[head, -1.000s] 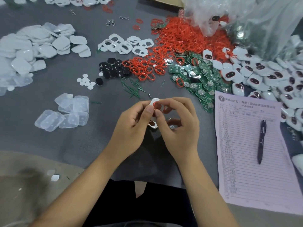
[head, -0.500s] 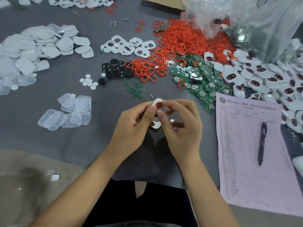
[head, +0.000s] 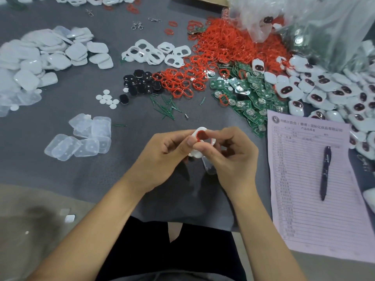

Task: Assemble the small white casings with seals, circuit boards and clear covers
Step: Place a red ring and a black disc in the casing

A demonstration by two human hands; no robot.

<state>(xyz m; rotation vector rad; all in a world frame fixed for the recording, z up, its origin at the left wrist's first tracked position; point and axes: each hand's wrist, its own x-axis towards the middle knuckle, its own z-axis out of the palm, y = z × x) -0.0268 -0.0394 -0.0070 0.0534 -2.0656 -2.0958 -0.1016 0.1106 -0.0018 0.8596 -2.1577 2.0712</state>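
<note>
We found both hands, left [head: 162, 157] and right [head: 233, 157], still pinching the casing [head: 197, 138]; its red seal [head: 200, 135] now showed more fully.

The small white plastic casing [head: 197, 134] looked smooth and a bit shiny, and the thin red ring seal [head: 201, 135] in it looked like soft rubber. The heap of red rubber rings [head: 227, 45] looked matt. The flat green circuit boards [head: 246, 98] had shiny silver metal spots. The see-through plastic covers [head: 85, 136] looked glossy and smooth. The grey table top [head: 60, 169] looked dull and matt. The pale pink paper sheet [head: 304, 189] was flat and matt. The crinkled clear plastic bag [head: 316, 23] shone.
</note>
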